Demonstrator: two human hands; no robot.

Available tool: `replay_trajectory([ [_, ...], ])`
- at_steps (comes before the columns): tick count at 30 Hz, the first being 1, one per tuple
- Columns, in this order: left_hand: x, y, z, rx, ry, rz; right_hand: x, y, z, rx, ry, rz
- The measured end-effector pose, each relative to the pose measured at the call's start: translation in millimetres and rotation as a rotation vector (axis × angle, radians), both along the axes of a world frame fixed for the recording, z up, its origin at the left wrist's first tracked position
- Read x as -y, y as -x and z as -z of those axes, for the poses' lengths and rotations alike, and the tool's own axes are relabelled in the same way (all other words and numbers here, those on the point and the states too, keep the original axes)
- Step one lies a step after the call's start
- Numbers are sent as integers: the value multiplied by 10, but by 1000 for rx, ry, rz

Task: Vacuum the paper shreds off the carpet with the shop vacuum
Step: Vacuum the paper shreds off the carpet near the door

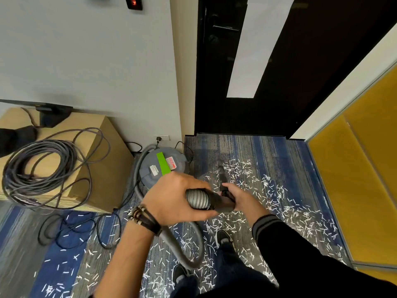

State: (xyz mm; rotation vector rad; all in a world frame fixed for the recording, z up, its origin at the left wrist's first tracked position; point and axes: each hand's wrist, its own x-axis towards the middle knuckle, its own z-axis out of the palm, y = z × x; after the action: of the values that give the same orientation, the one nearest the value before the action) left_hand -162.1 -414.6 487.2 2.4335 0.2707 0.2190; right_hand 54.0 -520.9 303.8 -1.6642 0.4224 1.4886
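Fingers [202, 185]: curled tight on both hands, none spread; each hand grips part of the suction line.
Left hand [171, 198]: wraps the ribbed grey flexible hose [196, 200] just behind its black cuff, thumb underneath.
Right hand [240, 196]: closes round the upper end of the black rigid plastic wand [222, 179], directly ahead of the cuff, so the two hands sit close together.
Wand tip: angled down and away among the nearest shreds; whether it touches the pile I cannot tell.
White paper shreds [300, 216]: short strips strewn thickly over the blue-and-grey striped carpet [268, 151], ahead, to the right and around the dark shoes [223, 237].
Grey round shop vacuum canister [163, 166]: on the floor by the wall, just beside the tan cardboard box [103, 160], beyond the left hand.
Handling: the shreds look feather-light, likely to scatter or cling in the pile; the wand seems stiff and light, so it should steer well; the hose looks springy and may tug back or twist.
Hold: one hand high on the wand for aim, the other at the cuff to carry the hose's pull.
Watch: the hose loops down beside the shoes and could snag underfoot.
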Motion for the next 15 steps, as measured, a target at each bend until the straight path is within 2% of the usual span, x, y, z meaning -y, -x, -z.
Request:
replay_trajectory([
  [7, -93, 422, -124, 57, 3, -6, -29, 401, -33, -49, -22, -27],
  [11, -71, 450, -115, 121, 25, -60, -7, 259, -101, 34, -57, -41],
  [15, 23, 327, 100, 68, 9, -41, 15, 54, -58, 63, -19, 16],
])
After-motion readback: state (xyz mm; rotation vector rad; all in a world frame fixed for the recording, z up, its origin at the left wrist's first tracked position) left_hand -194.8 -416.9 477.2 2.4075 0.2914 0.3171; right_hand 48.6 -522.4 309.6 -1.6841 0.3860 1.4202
